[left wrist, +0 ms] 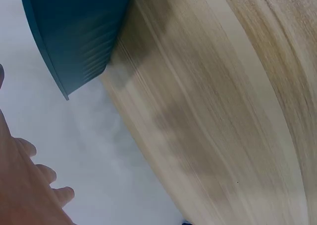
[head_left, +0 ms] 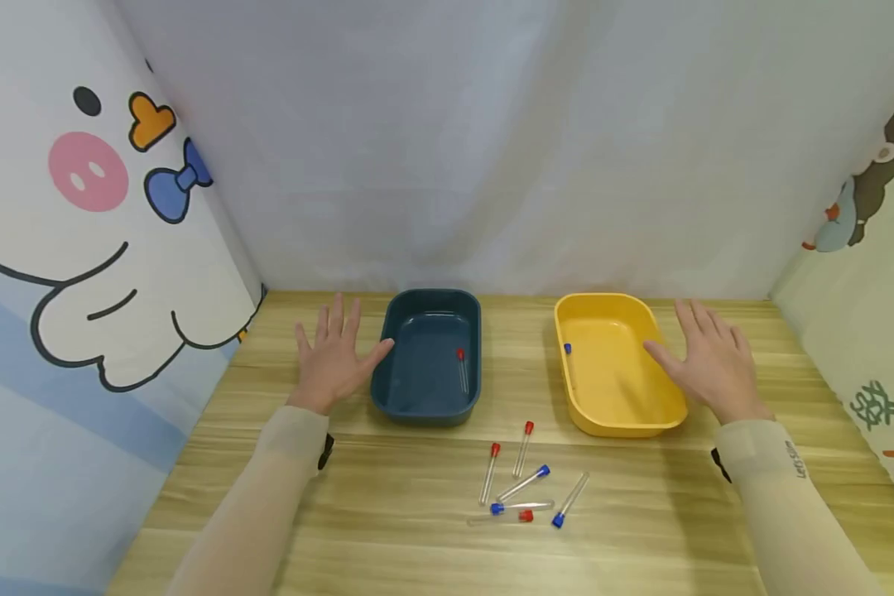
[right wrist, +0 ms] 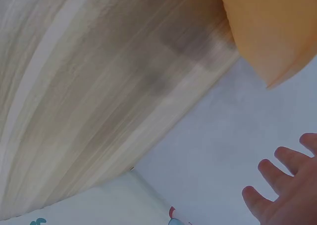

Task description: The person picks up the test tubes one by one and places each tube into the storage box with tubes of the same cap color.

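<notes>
My left hand (head_left: 331, 358), fingers spread, is just left of a dark blue tray (head_left: 426, 411); its thumb overlaps the rim in the head view, and I cannot tell whether they touch. Beside the yellow tray (head_left: 626, 427), on its right, is my right hand (head_left: 718, 368), also spread and holding nothing. One red-capped test tube (head_left: 463, 372) lies inside the dark blue tray. Within the yellow tray, a blue-capped test tube (head_left: 570, 368) leans along the left wall. Several more tubes lie between and in front of the trays, including red-capped (head_left: 489, 476) and blue-capped (head_left: 570, 498) ones.
Both trays stand on a wood-grain table (head_left: 387, 513). A plain white backdrop (head_left: 417, 165) rises behind its far edge. Printed panels with cartoon figures stand at the left (head_left: 60, 314) and right (head_left: 849, 314).
</notes>
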Demonstrator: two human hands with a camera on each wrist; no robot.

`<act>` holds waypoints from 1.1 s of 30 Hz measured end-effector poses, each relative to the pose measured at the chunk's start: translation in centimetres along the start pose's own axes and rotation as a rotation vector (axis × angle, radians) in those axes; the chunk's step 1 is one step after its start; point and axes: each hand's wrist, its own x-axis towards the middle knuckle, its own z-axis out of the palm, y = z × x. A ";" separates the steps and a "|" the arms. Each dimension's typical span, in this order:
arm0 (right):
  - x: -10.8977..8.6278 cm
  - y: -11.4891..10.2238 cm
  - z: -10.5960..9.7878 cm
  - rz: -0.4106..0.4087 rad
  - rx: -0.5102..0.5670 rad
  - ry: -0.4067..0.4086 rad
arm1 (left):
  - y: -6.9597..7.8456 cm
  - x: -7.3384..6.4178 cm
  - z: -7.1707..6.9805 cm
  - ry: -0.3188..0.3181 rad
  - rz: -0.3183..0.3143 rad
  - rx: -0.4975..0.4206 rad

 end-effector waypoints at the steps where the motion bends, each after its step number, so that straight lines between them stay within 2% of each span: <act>1: 0.0 0.0 0.0 -0.001 -0.003 -0.002 | 0.0 0.0 0.0 0.001 -0.001 -0.002; 20: 0.7 -2.1 -0.7 -0.045 -0.012 0.014 | 0.9 0.1 0.0 -0.019 0.011 -0.040; 33: 0.3 -4.9 -1.4 -0.097 0.018 -0.005 | 0.8 -0.7 0.2 -0.054 -0.001 -0.137</act>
